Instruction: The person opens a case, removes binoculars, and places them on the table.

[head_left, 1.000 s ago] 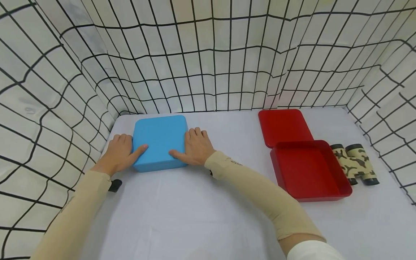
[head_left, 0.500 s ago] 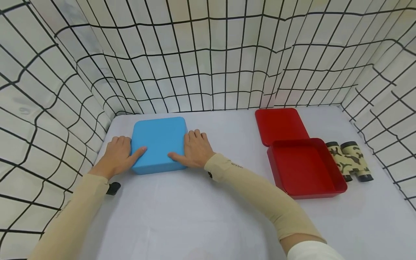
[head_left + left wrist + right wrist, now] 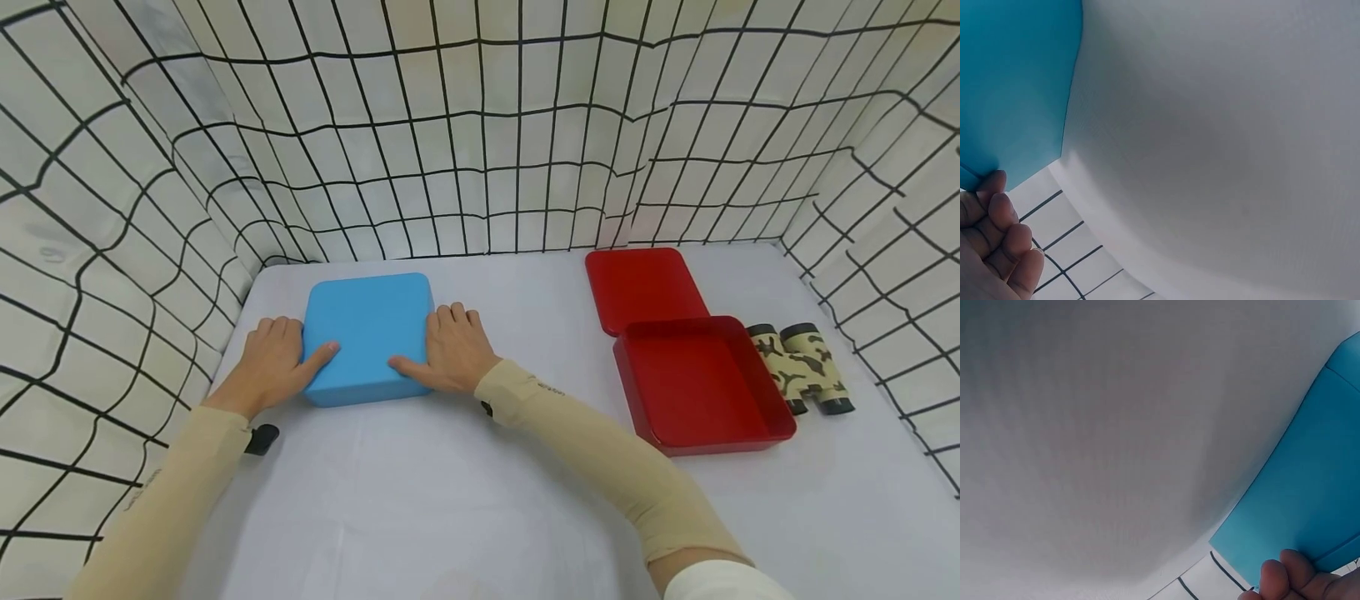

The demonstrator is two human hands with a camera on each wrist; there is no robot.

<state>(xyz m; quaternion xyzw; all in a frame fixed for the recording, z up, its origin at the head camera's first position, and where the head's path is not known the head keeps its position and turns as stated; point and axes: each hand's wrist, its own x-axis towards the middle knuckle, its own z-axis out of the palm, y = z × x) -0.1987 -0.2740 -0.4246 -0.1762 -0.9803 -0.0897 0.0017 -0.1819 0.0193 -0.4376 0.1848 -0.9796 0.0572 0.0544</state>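
Note:
In the head view, a light-blue rectangular box (image 3: 367, 333) rests on the white table at the back left. Its smooth top faces up, and a seam along its side shows in the right wrist view. My left hand (image 3: 270, 362) grips its left side, thumb over the top near the front corner. On the opposite side my right hand (image 3: 457, 350) holds it the same way, thumb on the top face. Curled fingertips (image 3: 1002, 209) touch the blue wall in the left wrist view. Right-hand fingertips (image 3: 1275, 575) show at the box's lower edge in the right wrist view.
An open red box (image 3: 705, 387) stands on the right of the white table (image 3: 450, 517), its red lid (image 3: 645, 287) lying behind it. Camouflage binoculars (image 3: 802, 367) lie beside it. Black wire mesh (image 3: 517, 125) surrounds the table at the back and sides.
Both hands and the blue box have shifted slightly right and nearer on the table. The head view has turned a little, so the red box and binoculars sit further left in it.

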